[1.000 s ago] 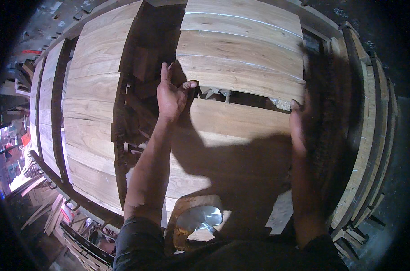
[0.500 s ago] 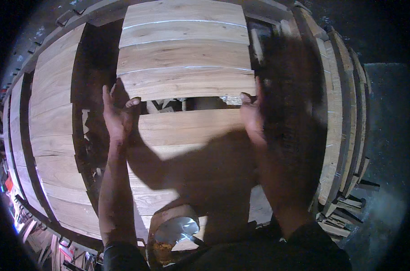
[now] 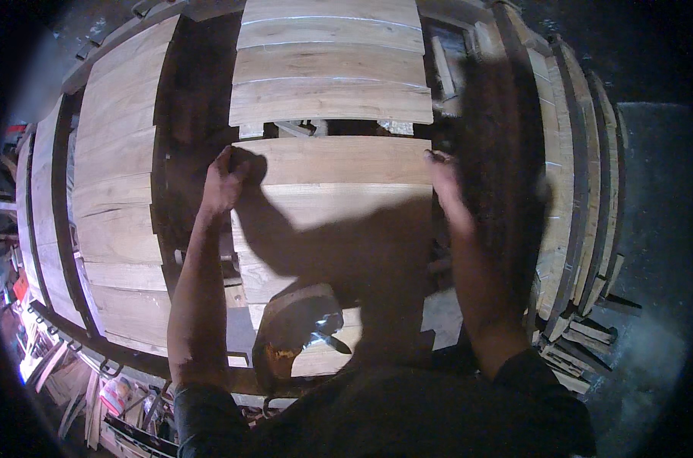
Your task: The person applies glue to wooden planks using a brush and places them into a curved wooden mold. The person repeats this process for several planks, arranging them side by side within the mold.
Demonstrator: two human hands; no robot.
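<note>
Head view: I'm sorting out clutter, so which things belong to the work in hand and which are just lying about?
Likely part of the work:
left hand
right hand
plank between them
boards laid beyond it

Apparently just lying about:
wood strips, lower left
red-and-white bundle, lower left
short wood pieces, lower right

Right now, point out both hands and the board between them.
Left hand (image 3: pixel 223 185): head view, middle of hand.
Right hand (image 3: pixel 445 180): head view, middle of hand.
Board (image 3: pixel 335 161): head view, middle of upper face.
</note>
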